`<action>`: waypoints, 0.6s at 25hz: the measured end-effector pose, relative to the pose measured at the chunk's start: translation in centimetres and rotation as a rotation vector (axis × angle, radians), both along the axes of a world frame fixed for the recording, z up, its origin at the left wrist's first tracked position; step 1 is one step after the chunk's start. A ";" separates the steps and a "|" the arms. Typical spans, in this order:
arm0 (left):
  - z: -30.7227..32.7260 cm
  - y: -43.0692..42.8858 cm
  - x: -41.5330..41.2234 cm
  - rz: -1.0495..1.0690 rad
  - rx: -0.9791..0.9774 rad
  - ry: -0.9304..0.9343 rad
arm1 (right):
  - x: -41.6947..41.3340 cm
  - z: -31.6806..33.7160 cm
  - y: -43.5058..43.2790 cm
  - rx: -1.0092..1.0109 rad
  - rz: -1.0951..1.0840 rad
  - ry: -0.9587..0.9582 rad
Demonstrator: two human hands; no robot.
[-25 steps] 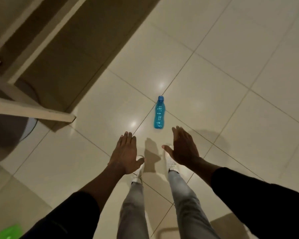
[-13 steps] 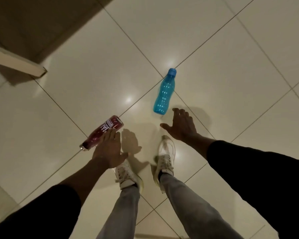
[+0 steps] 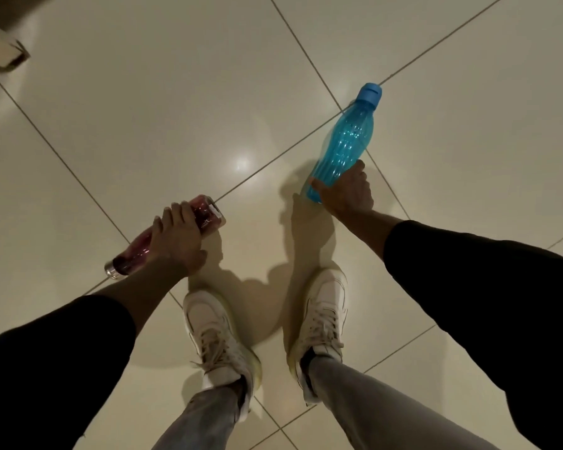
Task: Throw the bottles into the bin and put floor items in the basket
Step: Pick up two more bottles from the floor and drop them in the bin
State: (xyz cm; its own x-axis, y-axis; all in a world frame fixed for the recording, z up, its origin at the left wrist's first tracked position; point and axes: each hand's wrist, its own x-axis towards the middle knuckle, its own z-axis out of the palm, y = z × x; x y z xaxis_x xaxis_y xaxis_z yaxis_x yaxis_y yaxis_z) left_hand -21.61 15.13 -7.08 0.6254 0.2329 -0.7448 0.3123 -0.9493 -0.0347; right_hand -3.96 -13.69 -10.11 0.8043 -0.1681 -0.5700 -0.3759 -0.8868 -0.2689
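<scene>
Gripping red bottle (image 3: 134,251), blue bottle (image 3: 348,138), hands (image 3: 176,238) (image 3: 348,193) curled

The floor (image 3: 137,92) under me is laid in large, glossy cream tiles, with thin dark grout lines (image 3: 306,53) crossing it on the diagonal. A soft round glare (image 3: 242,164) from an overhead light shines on one tile ahead. At the far upper left juts the pale end of some furniture (image 3: 0,50), with shadow beneath it.
</scene>
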 end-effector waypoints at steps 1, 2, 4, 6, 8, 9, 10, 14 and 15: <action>-0.6 0.1 0.1 0.021 0.008 -0.002 | 0.0 -0.6 0.2 0.017 -0.044 0.019; -1.0 0.2 0.3 0.026 0.028 -0.005 | 0.1 -1.0 0.4 0.034 -0.078 0.042; -1.6 0.6 0.7 0.007 0.067 0.010 | 0.4 -1.7 0.7 0.050 -0.121 0.086; -1.7 1.0 1.3 -0.001 0.055 0.021 | 0.7 -1.5 0.8 0.054 -0.143 0.112; -1.2 1.0 1.7 0.017 0.012 -0.011 | 0.1 -0.4 0.7 0.045 -0.131 0.116; -0.6 0.8 1.9 0.028 -0.013 -0.033 | -0.6 0.5 0.7 0.047 -0.122 0.116; 0.1 0.5 2.2 0.035 -0.037 -0.053 | -1.6 1.5 0.6 0.060 -0.116 0.113; 5.8 -1.1 3.4 0.083 -0.100 -0.139 | -6.4 7.7 0.5 0.167 -0.072 0.105; 7.7 -1.4 3.6 0.127 -0.126 -0.163 | -7.4 9.7 0.5 0.180 -0.063 0.111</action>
State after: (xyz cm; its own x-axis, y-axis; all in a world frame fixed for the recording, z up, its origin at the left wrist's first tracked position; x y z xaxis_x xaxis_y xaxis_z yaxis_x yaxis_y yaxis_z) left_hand -18.00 13.72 0.59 0.7114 0.2287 -0.6645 0.4210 -0.8958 0.1424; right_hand -11.35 -13.19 -0.44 0.7259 -0.1040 -0.6799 -0.4656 -0.8018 -0.3745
